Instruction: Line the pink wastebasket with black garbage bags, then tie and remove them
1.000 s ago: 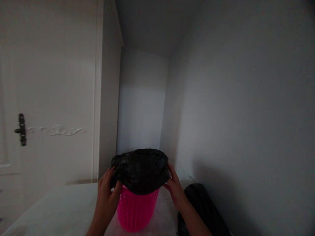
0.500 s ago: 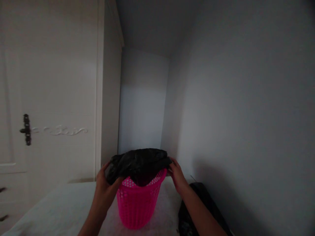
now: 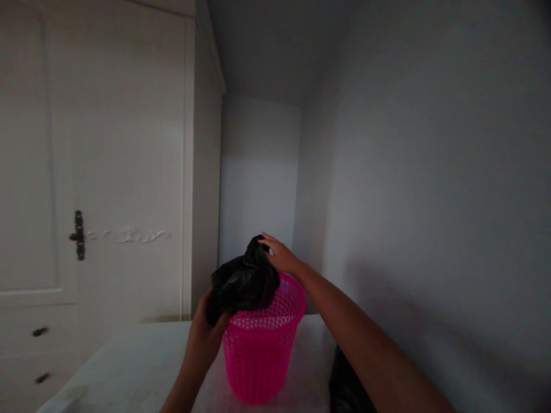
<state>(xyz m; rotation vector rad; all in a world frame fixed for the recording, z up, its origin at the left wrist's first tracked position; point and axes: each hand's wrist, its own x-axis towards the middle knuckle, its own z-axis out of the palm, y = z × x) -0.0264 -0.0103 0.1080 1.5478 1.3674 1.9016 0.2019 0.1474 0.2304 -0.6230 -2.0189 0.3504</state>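
A bright pink perforated plastic basket (image 3: 260, 358) stands upright on a pale-covered surface. Over the left part of its rim lies a crumpled black plastic bag (image 3: 245, 284), with the basket's right inner wall showing beside it. My left hand (image 3: 206, 327) grips the bag's left edge, thumb in front, at the basket's left rim. At the bag's raised far end, above the back of the rim, my right hand (image 3: 278, 252) pinches the plastic. The basket's bottom inside is hidden.
A second black bag-like item (image 3: 348, 381) lies at the lower right, partly behind my right forearm. The pale surface (image 3: 142, 364) reaches left toward a white wardrobe (image 3: 133, 172) with dark handles. A grey wall (image 3: 430, 201) rises on the right.
My right hand has moved up and left from the right rim, bringing that side of the bag with it. The bag is bunched leftward, and more of the basket's opening shows.
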